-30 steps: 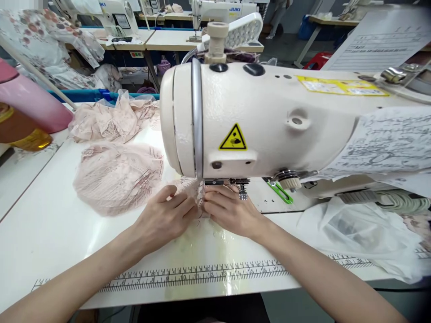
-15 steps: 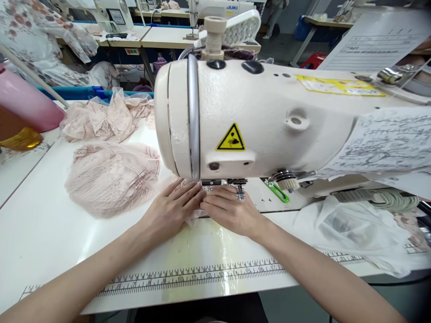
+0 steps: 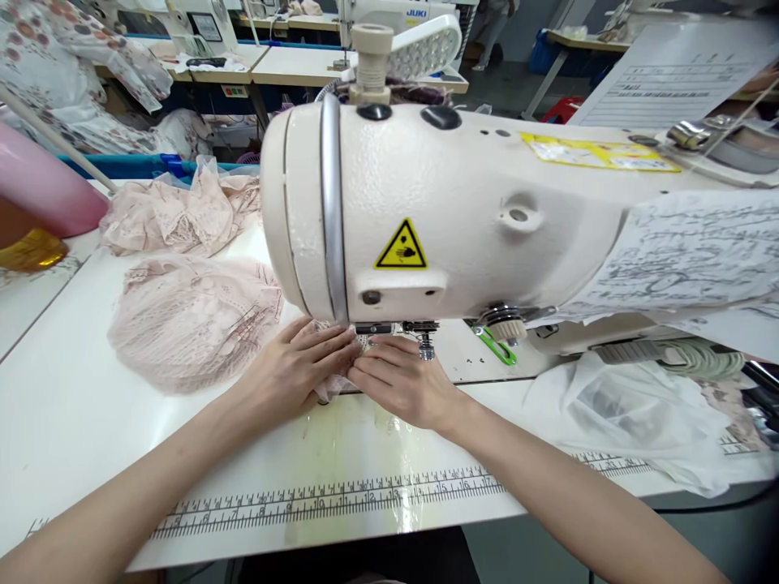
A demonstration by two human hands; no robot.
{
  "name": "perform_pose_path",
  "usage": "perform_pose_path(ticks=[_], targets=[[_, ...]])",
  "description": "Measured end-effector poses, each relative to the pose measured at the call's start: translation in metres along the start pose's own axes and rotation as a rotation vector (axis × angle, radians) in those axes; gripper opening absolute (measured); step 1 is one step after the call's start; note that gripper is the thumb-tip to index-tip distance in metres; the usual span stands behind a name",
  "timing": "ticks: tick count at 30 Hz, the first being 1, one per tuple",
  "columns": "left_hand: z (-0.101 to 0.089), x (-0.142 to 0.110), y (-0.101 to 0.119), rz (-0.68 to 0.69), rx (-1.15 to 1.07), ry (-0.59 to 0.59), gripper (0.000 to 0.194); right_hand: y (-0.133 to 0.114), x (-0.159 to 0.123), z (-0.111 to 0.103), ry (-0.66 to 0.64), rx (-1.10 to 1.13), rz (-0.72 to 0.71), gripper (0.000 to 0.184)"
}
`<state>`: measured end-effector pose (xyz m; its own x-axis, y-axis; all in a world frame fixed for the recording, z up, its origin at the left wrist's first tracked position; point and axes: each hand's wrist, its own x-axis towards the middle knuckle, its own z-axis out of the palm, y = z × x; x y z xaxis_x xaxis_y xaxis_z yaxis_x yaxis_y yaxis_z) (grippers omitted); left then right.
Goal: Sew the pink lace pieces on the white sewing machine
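Under the head of a cream sewing machine (image 3: pixel 462 211), both hands are at a piece of pale pink lace fabric (image 3: pixel 332 388). My left hand (image 3: pixel 301 361) rests over its left part, fingers close together and slightly bent. From the right, my right hand (image 3: pixel 398 380) presses on the same fabric with its fingers curved, almost meeting the left fingertips. Most of this fabric is covered by the hands, and a sheer edge sticks out below them. The needle area is hidden behind the machine head and fingers.
More pink lace (image 3: pixel 195 324) lies left, with a second heap (image 3: pixel 182 212) behind it. Green thread snips (image 3: pixel 496 347) lie right of the needle area. White sheer cloth (image 3: pixel 626 414) is at right. A ruler strip (image 3: pixel 341 499) runs along the front edge. A pink bottle (image 3: pixel 49 178) stands far left.
The whole view has shifted slightly, so the machine appears further left. My left hand sits a little further left, and more of the sheer fabric edge shows between the hands.
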<state>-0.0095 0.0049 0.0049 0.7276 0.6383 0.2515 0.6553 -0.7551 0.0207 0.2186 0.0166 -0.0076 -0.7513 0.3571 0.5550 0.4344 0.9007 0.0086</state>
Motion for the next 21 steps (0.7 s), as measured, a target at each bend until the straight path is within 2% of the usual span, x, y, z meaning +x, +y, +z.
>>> perform_pose_path(ticks=[13,21], targets=[[-0.0014,0.0006,-0.001,-0.038,0.041,-0.039,0.055,-0.0007,0.0005,0.0075,0.011,-0.008,0.04,0.022],[0.0019,0.0028,0.0047,-0.068,0.055,-0.035,0.053,0.0035,-0.001,0.0011,-0.017,-0.078,0.035,0.024]])
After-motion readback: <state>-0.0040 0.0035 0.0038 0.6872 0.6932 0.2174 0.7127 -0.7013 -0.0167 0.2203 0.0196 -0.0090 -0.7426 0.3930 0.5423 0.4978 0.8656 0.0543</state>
